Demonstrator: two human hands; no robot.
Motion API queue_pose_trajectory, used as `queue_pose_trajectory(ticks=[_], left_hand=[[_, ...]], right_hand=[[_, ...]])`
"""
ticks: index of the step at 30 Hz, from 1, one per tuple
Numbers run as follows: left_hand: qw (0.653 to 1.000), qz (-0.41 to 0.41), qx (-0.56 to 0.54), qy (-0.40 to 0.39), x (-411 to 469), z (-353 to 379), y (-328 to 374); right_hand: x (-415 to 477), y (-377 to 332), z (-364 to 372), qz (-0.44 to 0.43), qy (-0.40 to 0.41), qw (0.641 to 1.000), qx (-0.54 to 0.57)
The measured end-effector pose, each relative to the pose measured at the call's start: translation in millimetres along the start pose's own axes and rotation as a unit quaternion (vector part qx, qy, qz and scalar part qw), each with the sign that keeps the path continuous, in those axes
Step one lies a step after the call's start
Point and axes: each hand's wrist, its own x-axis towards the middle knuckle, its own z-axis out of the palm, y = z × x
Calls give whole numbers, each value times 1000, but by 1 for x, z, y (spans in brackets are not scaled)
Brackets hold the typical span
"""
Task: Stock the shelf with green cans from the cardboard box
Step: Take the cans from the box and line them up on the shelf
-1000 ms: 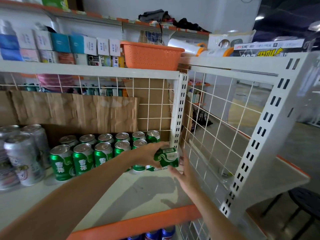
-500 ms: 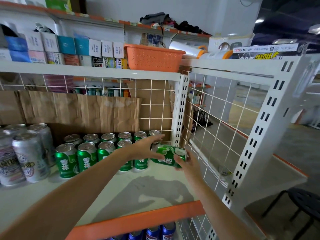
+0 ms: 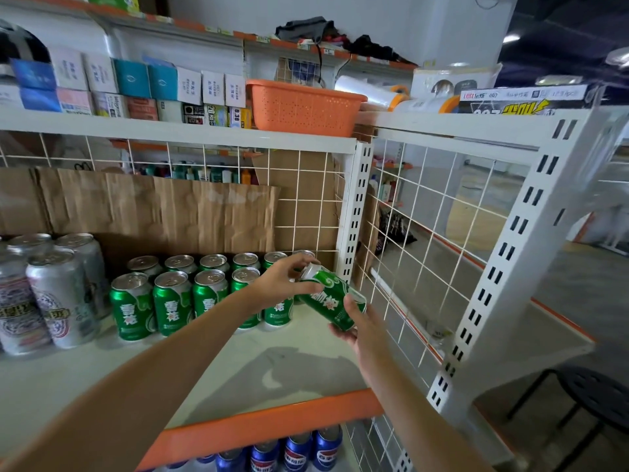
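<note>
A green can (image 3: 332, 299) is held tilted, its silver top leaning left and back, just above the white shelf (image 3: 238, 362) near the right wire wall. My right hand (image 3: 357, 327) grips its lower end from below. My left hand (image 3: 284, 282) holds its upper end from the left. Two rows of upright green cans (image 3: 170, 301) stand on the shelf to the left of the held can. The cardboard box is out of view.
Tall silver cans (image 3: 58, 294) stand at the far left of the shelf. Brown cardboard (image 3: 153, 212) lines the back. A white wire grid (image 3: 425, 250) closes the right side. Blue cans (image 3: 296, 451) sit on the shelf below. An orange basket (image 3: 303, 107) rests above.
The can has tipped from nearly level to steeply tilted with its top raised. Both hands have shifted slightly right along the shelf with it.
</note>
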Motion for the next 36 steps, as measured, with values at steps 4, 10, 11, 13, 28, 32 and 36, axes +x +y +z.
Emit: queue_pose_trajectory(ticks=[4, 10, 11, 13, 28, 32, 36], left_hand=[[999, 16, -27, 7, -5, -2, 8], [1000, 18, -5, -19, -7, -3, 18], [1000, 16, 4, -20, -7, -3, 19], [1000, 9, 19, -18, -6, -1, 21], [991, -1, 135, -25, -4, 15, 51], [983, 11, 183, -28, -9, 20, 47], [970, 28, 240, 20, -23, 12, 26]], right_hand=[[0, -6, -1, -37, -11, 996, -83], [6, -20, -17, -88, -57, 954, -282], [7, -22, -18, -99, -65, 942, -314], [5, -24, -20, -104, -76, 923, -363], [-6, -26, -1, -52, -132, 922, -360], [-1, -16, -2, -38, -115, 937, -328], [4, -6, -4, -44, -99, 945, -310]])
